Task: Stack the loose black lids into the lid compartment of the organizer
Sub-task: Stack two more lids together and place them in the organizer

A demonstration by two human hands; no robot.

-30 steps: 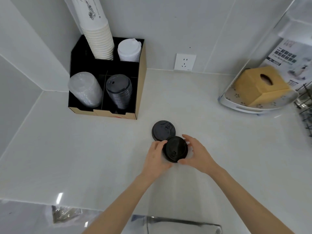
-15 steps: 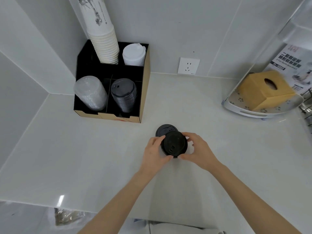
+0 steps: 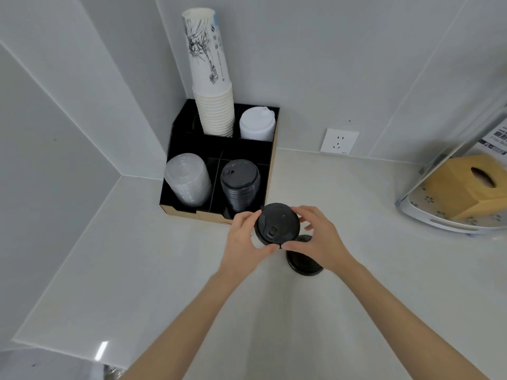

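Note:
A black lid (image 3: 277, 224) hangs above the counter, pinched at its rim between my left hand (image 3: 244, 242) and my right hand (image 3: 319, 242). It sits just in front of the right front corner of the black organizer (image 3: 216, 149). Under my right hand a second black lid (image 3: 303, 263) lies flat on the counter, partly hidden. The organizer's front right compartment holds a leaning stack of black lids (image 3: 241, 185).
Clear lids (image 3: 188, 179) fill the front left compartment, paper cups (image 3: 212, 86) and white lids (image 3: 257, 124) the back ones. A wall socket (image 3: 339, 141) is behind. A tissue box (image 3: 466, 185) rests on a white tray (image 3: 450, 224) at right.
Both hands have raised the held lid off the counter and carried it toward the organizer. The other lid stayed on the counter and now shows beneath my right hand.

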